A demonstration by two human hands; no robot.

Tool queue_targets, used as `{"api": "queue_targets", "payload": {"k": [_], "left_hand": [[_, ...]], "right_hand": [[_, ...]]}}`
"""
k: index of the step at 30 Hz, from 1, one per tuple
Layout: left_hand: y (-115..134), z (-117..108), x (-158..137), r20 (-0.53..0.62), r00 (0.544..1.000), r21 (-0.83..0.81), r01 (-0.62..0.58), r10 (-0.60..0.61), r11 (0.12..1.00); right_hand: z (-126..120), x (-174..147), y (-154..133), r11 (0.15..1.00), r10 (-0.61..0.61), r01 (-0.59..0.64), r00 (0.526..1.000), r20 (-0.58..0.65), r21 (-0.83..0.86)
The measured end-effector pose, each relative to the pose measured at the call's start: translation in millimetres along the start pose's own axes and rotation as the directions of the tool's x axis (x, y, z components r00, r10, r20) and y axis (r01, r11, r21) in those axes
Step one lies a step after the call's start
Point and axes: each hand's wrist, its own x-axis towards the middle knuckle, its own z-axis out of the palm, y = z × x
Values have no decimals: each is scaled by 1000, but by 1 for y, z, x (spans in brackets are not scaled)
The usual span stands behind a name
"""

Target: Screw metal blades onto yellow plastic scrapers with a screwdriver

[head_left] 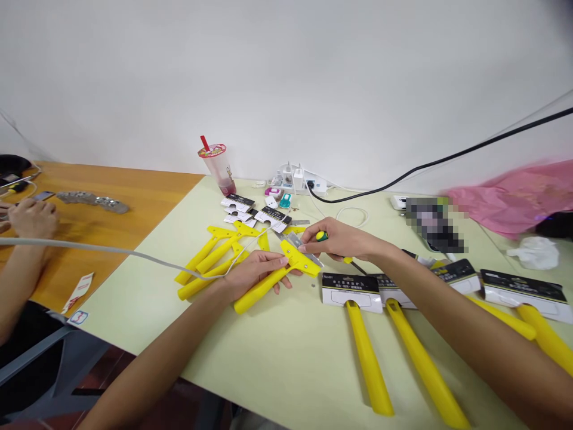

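Head cam: L hand [255,270] grips yellow scraper [299,261] nr its head; R hand [333,236], just beyond, pinches metal blade [293,239] behind head, screwdriver [321,236] apparently tucked in palm. Prob. blade-fitting step; next move likely needs careful lining-up, L grip steady. Other scrapers [213,259] lie left of L hand.

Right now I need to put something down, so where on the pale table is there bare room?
Widest: the near stretch of pale table between the left forearm and the packaged scrapers. A smaller patch lies left of the loose scrapers, with a cable crossing in view. Crowded: the back, around the loose cards and power strip.
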Motion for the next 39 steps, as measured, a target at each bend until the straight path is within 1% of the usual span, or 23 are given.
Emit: {"api": "queue_targets", "payload": {"k": [7, 14, 21, 27, 33, 39], "left_hand": [[-1, -1, -1, 6, 1000, 12, -10, 10, 1000], [-3, -4, 0, 31, 999, 43, -34, 33, 998], [-4, -2, 0, 37, 999, 38, -26, 25, 999], [-5, -3, 3, 4, 1000, -24, -19, 19, 1000], [-3, 0, 1, -7, 1000, 6, -18, 18, 1000], [-3, 0, 2, -16, 1000, 10, -17, 17, 1000]], "right_hand": [[2, 2, 2, 1000, 10, -10, 1000, -2, 1], [3, 2, 2, 998, 8, -7, 1000, -7, 60], [2, 2, 2, 999, 32, -32, 999, -7, 37], [2, 2, 0, 1000, 31, -31, 999, -14, 4], [2, 1, 2, 1000, 21, -21, 1000, -15, -7], [2, 1, 2, 998, 55, -54, 998, -21, 12]]}}
